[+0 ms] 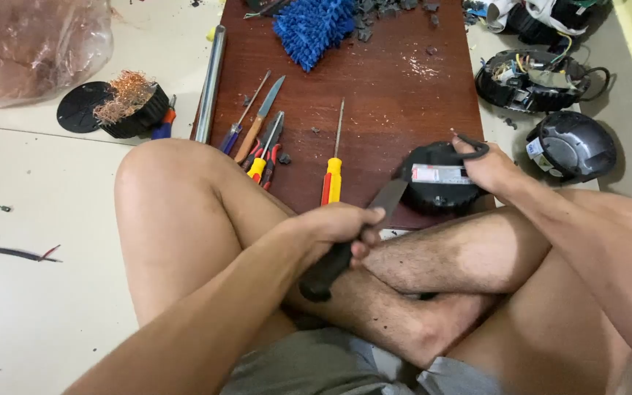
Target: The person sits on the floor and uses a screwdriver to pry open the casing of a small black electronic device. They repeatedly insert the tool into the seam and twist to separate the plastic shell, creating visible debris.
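We sit cross-legged on the pale floor point(38, 292); our knees crowd the dark red wooden surface point(389, 102). On it: fuzzy blue mitt point(314, 28), steel tube point(210, 84), yellow-handled screwdriver point(333, 172). Round black plastic housing point(440, 179) rests at its near edge. Our right hand point(488, 167) grips its top, fingers curled. Our left hand point(338, 227) is clamped on a black-handled knife point(352, 238), blade angled toward the housing.

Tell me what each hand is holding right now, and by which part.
The left hand grips a knife by its black handle, blade toward the round black housing. The right hand holds that housing at its top right rim.
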